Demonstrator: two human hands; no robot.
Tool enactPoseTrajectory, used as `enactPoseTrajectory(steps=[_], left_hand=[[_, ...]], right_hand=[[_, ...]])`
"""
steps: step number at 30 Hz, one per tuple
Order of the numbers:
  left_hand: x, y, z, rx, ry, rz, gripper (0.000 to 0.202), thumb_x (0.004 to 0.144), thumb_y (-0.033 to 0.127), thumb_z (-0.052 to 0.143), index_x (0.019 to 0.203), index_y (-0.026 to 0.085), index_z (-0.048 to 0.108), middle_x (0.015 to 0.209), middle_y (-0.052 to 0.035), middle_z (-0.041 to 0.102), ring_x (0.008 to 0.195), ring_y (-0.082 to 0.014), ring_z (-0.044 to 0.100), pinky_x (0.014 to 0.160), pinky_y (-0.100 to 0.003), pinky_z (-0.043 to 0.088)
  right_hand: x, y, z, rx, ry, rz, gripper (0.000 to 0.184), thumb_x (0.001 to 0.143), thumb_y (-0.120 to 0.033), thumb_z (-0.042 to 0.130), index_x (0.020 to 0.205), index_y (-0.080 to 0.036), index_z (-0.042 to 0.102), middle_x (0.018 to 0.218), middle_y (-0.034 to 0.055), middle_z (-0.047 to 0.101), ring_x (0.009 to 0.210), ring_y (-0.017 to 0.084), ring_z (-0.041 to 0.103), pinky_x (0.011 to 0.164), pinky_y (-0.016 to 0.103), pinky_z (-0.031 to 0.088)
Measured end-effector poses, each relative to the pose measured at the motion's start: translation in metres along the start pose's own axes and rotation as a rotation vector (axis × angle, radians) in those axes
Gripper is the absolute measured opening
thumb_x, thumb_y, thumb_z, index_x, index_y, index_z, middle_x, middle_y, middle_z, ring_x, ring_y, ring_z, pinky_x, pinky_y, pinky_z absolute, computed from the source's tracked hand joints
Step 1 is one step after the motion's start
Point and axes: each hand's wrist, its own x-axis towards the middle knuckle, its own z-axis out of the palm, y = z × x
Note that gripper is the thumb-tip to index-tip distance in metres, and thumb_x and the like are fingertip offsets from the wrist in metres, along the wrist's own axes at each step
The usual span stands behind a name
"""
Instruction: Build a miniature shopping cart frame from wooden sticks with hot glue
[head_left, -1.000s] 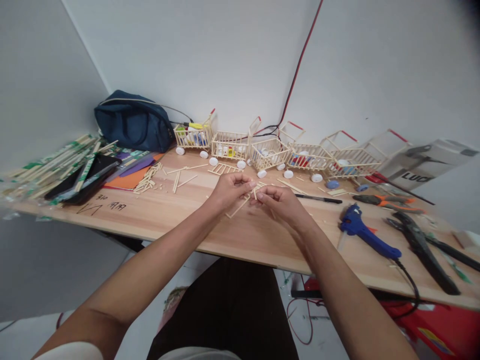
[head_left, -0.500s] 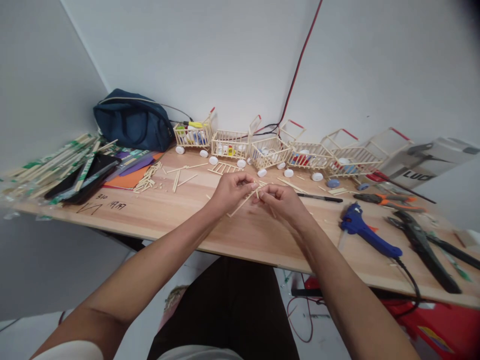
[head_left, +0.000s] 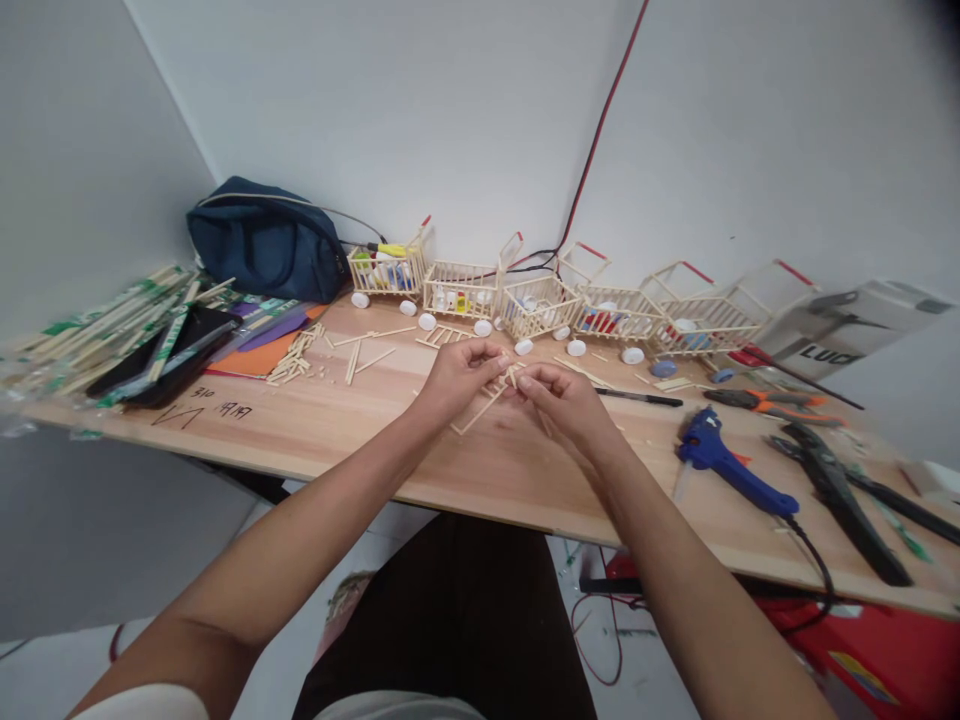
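Both hands meet over the middle of the wooden table (head_left: 315, 425). My left hand (head_left: 457, 378) is closed in a pinch on a small frame of thin wooden sticks (head_left: 480, 405), whose long stick slants down to the left. My right hand (head_left: 566, 400) is also pinched on the stick frame at its upper end, fingertips almost touching the left ones. What the fingers hide of the frame cannot be seen.
A row of small stick carts (head_left: 536, 300) with white wheels lines the wall. A blue bag (head_left: 266, 245) and wrapped sticks (head_left: 112, 325) lie at left. A blue glue gun (head_left: 731, 470), pliers (head_left: 844, 500) and cutters (head_left: 765, 400) lie at right. Loose sticks (head_left: 352, 355) are scattered.
The hands have drawn slightly closer together and lifted a little toward the carts, still pinching the stick frame. Nothing else on the table has moved.
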Motion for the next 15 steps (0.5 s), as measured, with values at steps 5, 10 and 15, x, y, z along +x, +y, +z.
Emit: enactPoseTrajectory(steps=[5,10,15], left_hand=[[0.001,-0.001,0.000,0.019,0.042,-0.015,0.033,0.068,0.040,0.080,0.067,0.013,0.060,0.059,0.0031,0.058,0.052,-0.0063,0.051,0.055,-0.020,0.043],[0.002,-0.003,0.000,-0.024,0.031,-0.067,0.035,0.065,0.038,0.083,0.067,0.013,0.059,0.059,0.0018,0.061,0.051,-0.0066,0.053,0.054,-0.020,0.043],[0.004,-0.006,-0.002,-0.061,0.003,-0.107,0.039,0.064,0.042,0.084,0.070,0.013,0.060,0.061,0.0007,0.064,0.053,-0.0072,0.056,0.057,-0.020,0.046]], right_hand=[[-0.002,0.001,0.002,-0.188,0.039,-0.040,0.023,0.089,-0.040,0.060,0.080,-0.019,0.066,0.079,0.0030,0.073,0.069,0.016,0.061,0.067,0.028,0.043],[-0.006,-0.004,0.003,-0.476,0.078,-0.167,0.020,0.092,-0.030,0.054,0.078,-0.020,0.062,0.069,-0.0016,0.063,0.058,0.012,0.048,0.060,0.026,0.034],[-0.008,-0.011,0.004,-0.532,0.083,-0.207,0.020,0.093,-0.027,0.052,0.076,-0.020,0.058,0.066,-0.0028,0.057,0.058,0.011,0.045,0.060,0.027,0.032]])
